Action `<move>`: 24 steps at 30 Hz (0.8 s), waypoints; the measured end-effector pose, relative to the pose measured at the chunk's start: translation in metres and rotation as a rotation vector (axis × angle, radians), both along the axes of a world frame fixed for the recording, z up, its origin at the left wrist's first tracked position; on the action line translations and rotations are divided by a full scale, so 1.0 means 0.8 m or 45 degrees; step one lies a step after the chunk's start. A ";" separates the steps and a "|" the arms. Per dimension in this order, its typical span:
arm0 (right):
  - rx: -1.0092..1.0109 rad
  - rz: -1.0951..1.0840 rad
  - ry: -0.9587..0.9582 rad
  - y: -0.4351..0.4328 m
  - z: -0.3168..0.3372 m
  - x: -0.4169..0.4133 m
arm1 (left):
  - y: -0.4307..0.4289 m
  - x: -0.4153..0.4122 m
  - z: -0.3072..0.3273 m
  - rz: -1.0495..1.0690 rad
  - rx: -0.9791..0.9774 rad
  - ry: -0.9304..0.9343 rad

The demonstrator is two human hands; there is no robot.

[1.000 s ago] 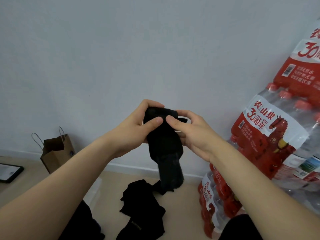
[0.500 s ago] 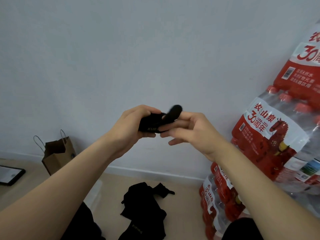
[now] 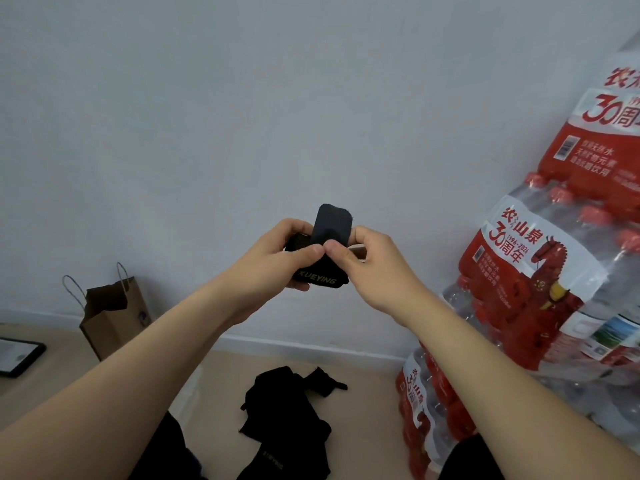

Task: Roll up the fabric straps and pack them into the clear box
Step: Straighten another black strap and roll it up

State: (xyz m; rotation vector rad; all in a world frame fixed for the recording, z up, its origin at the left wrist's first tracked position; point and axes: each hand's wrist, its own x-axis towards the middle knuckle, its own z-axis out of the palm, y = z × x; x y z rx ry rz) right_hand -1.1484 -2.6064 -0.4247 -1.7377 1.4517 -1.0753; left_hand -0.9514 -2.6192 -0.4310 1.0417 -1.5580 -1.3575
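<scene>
Hidden by fingers: left half of the rolled strap (image 3: 320, 271), covered by the left hand (image 3: 270, 261); right end covered by the right hand (image 3: 374, 271); number of turns in the roll not readable.
Cut off: both forearms at the bottom edge; lower end of the pile of straps (image 3: 287, 420) at the bottom edge; tablet (image 3: 17, 355) at the left edge; water bottle packs (image 3: 540, 296) at the right edge.
Hard to make out: pale translucent edge (image 3: 194, 382) just right of the left forearm, too faint to tell as the clear box; first letter of the gold lettering on the roll, the rest reading "UEYING".
Place of the roll: raised in front of the wall (image 3: 242, 98), between both hands, well above the floor (image 3: 363, 410) and the pile.
Long axis of the roll: roughly left to right, dipping a little toward the right.
Tab end (image 3: 332, 223): free, rounded, standing up out of the roll, pointing upward and leaning slightly right.
Left hand fingers: curled round the roll, thumb pressed on its front.
Right hand fingers: thumb and forefinger pinching the roll at the foot of the tab, thumb tip touching the left thumb tip.
Background: brown paper bag (image 3: 114, 317) upright against the wall, left.
</scene>
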 end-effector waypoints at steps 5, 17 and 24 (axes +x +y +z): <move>0.063 -0.119 -0.154 0.002 -0.007 0.016 | 0.006 -0.005 0.004 -0.025 0.042 0.010; 0.621 -0.022 -0.548 0.003 -0.006 0.020 | 0.033 -0.027 -0.004 0.084 -0.217 -0.317; 0.056 -0.329 -0.563 0.004 0.001 0.034 | 0.030 -0.032 -0.007 0.003 -0.237 -0.258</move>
